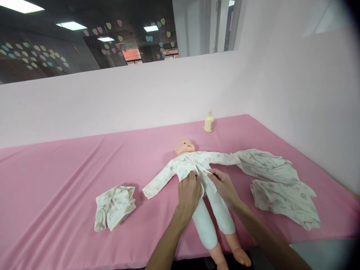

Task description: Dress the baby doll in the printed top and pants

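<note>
A baby doll (185, 147) lies on its back with its arms spread and its feet toward me. It wears a white printed baby shirt (180, 165) over white leggings (204, 225). My left hand (189, 190) is closed on the shirt's front at the doll's belly. Close by on the right, my right hand (222, 183) pinches the other front edge of the shirt. Between my hands the fabric is lifted and partly parted. My fingers hide the exact spots where they grip.
A pink sheet (70, 168) covers the table. Folded printed cloth (115, 206) lies at the left, and crumpled printed clothes (281, 183) lie at the right near the doll's sleeve. A cream pump bottle (209, 123) stands near the white wall (126, 101).
</note>
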`<state>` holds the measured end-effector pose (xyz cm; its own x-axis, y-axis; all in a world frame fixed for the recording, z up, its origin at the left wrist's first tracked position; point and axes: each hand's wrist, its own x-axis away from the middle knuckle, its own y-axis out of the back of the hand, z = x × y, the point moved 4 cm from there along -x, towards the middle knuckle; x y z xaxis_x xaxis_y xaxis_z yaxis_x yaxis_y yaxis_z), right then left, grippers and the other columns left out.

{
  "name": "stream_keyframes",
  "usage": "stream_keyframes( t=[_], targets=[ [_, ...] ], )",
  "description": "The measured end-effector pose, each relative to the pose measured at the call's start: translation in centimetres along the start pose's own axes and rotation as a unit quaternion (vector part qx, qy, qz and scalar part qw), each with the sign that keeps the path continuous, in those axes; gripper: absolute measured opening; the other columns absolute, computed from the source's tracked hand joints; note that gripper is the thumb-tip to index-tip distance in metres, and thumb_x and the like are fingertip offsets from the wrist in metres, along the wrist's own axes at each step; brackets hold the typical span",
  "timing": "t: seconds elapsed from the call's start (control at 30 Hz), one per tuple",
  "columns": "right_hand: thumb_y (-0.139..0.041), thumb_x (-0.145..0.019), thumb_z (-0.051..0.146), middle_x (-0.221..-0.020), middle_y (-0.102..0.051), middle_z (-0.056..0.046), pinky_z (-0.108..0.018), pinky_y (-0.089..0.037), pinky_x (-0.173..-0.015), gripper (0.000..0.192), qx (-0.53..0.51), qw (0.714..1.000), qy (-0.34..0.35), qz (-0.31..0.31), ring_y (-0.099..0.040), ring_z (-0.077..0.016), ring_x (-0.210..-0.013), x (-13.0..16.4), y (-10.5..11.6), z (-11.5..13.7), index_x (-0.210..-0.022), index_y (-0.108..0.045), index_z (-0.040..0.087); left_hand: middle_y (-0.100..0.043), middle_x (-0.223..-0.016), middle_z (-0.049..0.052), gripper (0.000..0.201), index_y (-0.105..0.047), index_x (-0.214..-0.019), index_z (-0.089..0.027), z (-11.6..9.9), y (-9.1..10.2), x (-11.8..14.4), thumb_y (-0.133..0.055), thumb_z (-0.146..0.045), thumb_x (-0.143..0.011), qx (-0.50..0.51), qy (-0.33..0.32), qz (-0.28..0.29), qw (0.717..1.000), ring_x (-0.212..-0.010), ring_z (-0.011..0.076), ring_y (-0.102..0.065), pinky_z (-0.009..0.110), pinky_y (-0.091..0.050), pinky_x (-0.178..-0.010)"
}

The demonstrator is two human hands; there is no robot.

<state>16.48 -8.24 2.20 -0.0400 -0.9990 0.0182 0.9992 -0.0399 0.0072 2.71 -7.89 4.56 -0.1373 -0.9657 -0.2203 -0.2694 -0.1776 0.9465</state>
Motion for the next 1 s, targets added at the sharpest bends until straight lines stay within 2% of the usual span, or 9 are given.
stream_keyframes(
  t=[0.1,0.2,0.3,0.43,0.6,0.8,1.0],
  targets=[
    [-0.052,-0.092,0.035,-0.084,-0.065,-0.001,-0.028,-0.044,-0.069,0.029,0.049,0.998,0.048,-0.002,-0.058,-0.0169,-0.077,0.2,-0.3,0.4,-0.109,-0.071,0.022,-0.069,-0.085,0.006,0.022,-0.059,-0.099,-0.019,0.4,-0.7,0.1,-0.037,-0.016,-0.097,0.015,-0.020,-0.034,0.999,-0.066,0.0180,-0.064,0.029,-0.029,-0.051],
    [-0.049,-0.093,0.030,-0.092,-0.065,-0.002,-0.030,-0.045,-0.078,0.027,0.096,0.991,0.097,-0.005,-0.059,-0.0184,-0.086,0.6,-0.8,0.7,-0.108,-0.071,0.023,-0.070,-0.092,0.007,0.021,-0.060,-0.099,-0.019,0.4,-1.6,0.1,-0.039,-0.013,-0.096,-0.001,-0.057,-0.058,0.997,-0.072,0.0181,-0.065,0.028,-0.031,-0.053],
    [-0.046,-0.095,0.029,-0.088,-0.063,-0.003,-0.031,-0.045,-0.076,0.029,0.130,0.984,0.125,-0.009,-0.058,-0.0189,-0.083,0.9,-1.2,0.9,-0.109,-0.070,0.024,-0.070,-0.096,0.008,0.018,-0.058,-0.100,-0.017,0.3,-1.9,0.0,-0.042,-0.014,-0.096,-0.001,-0.077,-0.052,0.996,-0.079,0.0192,-0.066,0.028,-0.034,-0.057],
    [-0.042,-0.097,0.028,-0.085,-0.060,-0.003,-0.032,-0.046,-0.073,0.031,0.170,0.973,0.155,-0.004,-0.056,-0.0190,-0.079,1.3,-1.6,1.0,-0.112,-0.069,0.025,-0.070,-0.085,0.005,0.015,-0.055,-0.097,-0.017,0.3,-1.4,0.1,-0.041,-0.019,-0.099,0.048,-0.047,-0.042,0.997,-0.075,0.0188,-0.066,0.029,-0.035,-0.057],
    [-0.040,-0.097,0.027,-0.084,-0.058,-0.003,-0.033,-0.046,-0.069,0.034,0.193,0.968,0.159,0.001,-0.054,-0.0186,-0.074,1.3,-1.7,0.6,-0.117,-0.067,0.025,-0.071,-0.084,0.004,0.018,-0.055,-0.093,-0.017,0.3,-1.2,0.1,-0.039,-0.021,-0.101,0.068,-0.045,-0.032,0.996,-0.073,0.0188,-0.066,0.029,-0.034,-0.056],
    [-0.043,-0.096,0.029,-0.092,-0.064,-0.006,-0.033,-0.048,-0.075,0.033,0.176,0.973,0.143,-0.041,-0.059,-0.0202,-0.084,0.7,-1.2,0.3,-0.117,-0.068,0.022,-0.072,-0.086,0.004,0.017,-0.057,-0.096,-0.018,0.4,-1.4,0.0,-0.041,-0.023,-0.101,0.090,-0.028,-0.051,0.994,-0.073,0.0175,-0.066,0.029,-0.036,-0.056],
    [-0.043,-0.095,0.029,-0.093,-0.065,-0.006,-0.035,-0.048,-0.081,0.033,0.178,0.973,0.138,-0.053,-0.060,-0.0209,-0.088,0.5,-1.1,0.3,-0.114,-0.069,0.021,-0.071,-0.085,0.004,0.018,-0.057,-0.093,-0.018,0.4,-1.6,0.1,-0.041,-0.023,-0.100,0.096,-0.033,-0.069,0.992,-0.072,0.0172,-0.066,0.029,-0.035,-0.056]
  ],
)
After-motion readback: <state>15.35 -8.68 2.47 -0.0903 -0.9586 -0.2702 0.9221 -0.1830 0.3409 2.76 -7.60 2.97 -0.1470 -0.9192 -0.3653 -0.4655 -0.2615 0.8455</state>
